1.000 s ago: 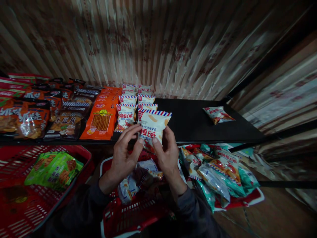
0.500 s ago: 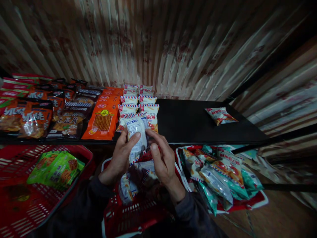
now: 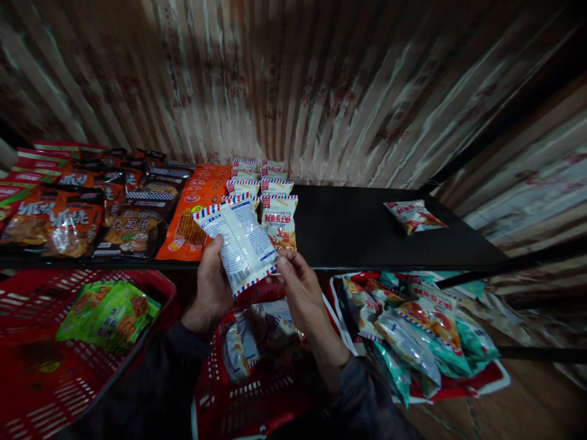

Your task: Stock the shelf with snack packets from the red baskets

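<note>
A white snack bag [image 3: 241, 241] with red-and-blue striped ends is held tilted, its printed back facing me. My left hand [image 3: 213, 284] grips its left side, thumb on the front. My right hand [image 3: 300, 287] pinches its lower right corner. Behind it, two columns of matching bags [image 3: 279, 220] stand on the black shelf [image 3: 339, 229], the left column partly hidden by the held bag. Below my hands, more white bags [image 3: 259, 336] lie in the middle red basket [image 3: 238, 406].
Orange packets [image 3: 186, 223], brown packets [image 3: 131, 226] and other snacks fill the shelf's left part. One bag [image 3: 413, 216] lies at its right. A left red basket [image 3: 156, 281] holds green packets [image 3: 110, 315]; a right basket [image 3: 498, 373] holds white and teal bags [image 3: 422, 330].
The held bag has turned and tilted, and now shows its whole back. My right hand has shifted to its lower right corner. The view has moved slightly.
</note>
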`<state>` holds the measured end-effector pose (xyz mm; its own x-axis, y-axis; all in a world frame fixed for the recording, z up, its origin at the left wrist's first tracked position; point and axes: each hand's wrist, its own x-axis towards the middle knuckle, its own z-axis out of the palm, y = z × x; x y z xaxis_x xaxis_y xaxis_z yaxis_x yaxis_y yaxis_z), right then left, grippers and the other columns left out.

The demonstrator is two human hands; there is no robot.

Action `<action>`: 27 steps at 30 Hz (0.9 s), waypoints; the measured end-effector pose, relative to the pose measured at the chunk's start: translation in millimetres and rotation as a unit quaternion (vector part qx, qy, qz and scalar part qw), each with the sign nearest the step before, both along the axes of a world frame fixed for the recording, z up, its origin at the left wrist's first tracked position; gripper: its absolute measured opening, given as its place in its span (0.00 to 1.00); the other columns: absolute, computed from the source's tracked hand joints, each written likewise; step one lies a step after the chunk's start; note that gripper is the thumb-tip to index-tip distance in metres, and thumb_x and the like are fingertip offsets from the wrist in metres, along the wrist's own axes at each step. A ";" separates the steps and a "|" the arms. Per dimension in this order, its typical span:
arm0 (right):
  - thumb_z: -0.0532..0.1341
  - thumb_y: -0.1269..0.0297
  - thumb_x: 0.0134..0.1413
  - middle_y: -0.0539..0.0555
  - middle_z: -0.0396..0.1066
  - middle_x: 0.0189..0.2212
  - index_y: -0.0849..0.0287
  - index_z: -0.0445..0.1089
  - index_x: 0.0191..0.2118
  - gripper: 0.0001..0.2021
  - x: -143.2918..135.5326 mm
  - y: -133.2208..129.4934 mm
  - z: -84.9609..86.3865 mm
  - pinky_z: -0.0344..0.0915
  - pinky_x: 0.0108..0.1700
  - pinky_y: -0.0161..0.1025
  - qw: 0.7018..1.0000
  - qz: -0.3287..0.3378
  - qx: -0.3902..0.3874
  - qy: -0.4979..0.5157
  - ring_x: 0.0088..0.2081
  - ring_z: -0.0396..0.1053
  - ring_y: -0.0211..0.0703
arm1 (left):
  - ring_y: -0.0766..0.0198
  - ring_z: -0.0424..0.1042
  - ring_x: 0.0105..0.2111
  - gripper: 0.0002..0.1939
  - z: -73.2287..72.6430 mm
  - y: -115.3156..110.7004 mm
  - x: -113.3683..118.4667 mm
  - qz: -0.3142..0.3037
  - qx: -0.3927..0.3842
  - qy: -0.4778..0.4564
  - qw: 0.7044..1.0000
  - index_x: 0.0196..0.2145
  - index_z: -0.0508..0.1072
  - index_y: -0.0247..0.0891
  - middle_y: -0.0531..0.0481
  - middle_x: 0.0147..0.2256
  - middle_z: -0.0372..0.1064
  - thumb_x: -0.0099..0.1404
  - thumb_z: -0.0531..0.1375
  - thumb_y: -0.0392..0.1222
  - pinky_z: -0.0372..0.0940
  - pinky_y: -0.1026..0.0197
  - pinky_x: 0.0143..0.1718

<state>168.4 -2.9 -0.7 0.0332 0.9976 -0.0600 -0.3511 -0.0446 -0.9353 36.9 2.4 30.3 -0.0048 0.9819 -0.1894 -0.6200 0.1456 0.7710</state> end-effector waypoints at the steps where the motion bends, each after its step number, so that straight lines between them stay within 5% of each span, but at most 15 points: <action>1: 0.68 0.51 0.44 0.48 0.72 0.29 0.56 0.70 0.33 0.15 -1.2 -0.6 1.1 0.71 0.31 0.36 1.000 0.004 -0.004 0.011 0.30 0.69 0.37 | 0.46 0.74 0.44 0.31 -1.1 0.2 -0.2 -0.005 0.002 0.008 1.000 0.48 0.71 0.36 0.43 0.39 0.77 0.58 0.51 0.63 0.70 0.48 0.44; 5: 0.70 0.53 0.41 0.48 0.72 0.26 0.57 0.70 0.29 0.15 -2.8 0.3 1.6 0.71 0.30 0.35 1.000 -0.012 -0.010 0.023 0.28 0.69 0.36 | 0.46 0.73 0.47 0.28 -2.7 3.2 -2.0 -0.001 0.019 0.019 1.000 0.45 0.73 0.36 0.43 0.39 0.77 0.58 0.53 0.62 0.69 0.49 0.46; 12: 0.71 0.57 0.39 0.47 0.73 0.25 0.56 0.72 0.34 0.15 1.9 5.7 -8.6 0.68 0.28 0.34 0.998 -0.065 0.001 -0.006 0.24 0.68 0.35 | 0.55 0.70 0.51 0.21 -4.6 22.5 -22.2 0.148 0.084 0.016 0.985 0.45 0.73 0.36 0.45 0.45 0.75 0.58 0.60 0.50 0.64 0.56 0.52; 27: 0.71 0.56 0.40 0.52 0.78 0.31 0.55 0.77 0.36 0.15 3.3 7.1 -10.4 0.70 0.36 0.42 0.991 -0.135 0.004 -0.010 0.30 0.72 0.41 | 0.63 0.75 0.34 0.15 -2.5 29.2 -34.7 0.175 0.035 0.029 0.983 0.32 0.76 0.35 0.51 0.32 0.77 0.47 0.69 0.46 0.67 0.61 0.42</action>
<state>171.7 4.1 -11.0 0.2998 0.9527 -0.0487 -0.3311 0.0560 -0.9419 2.2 31.6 27.8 -0.3546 0.9284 -0.1116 -0.5773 -0.1235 0.8071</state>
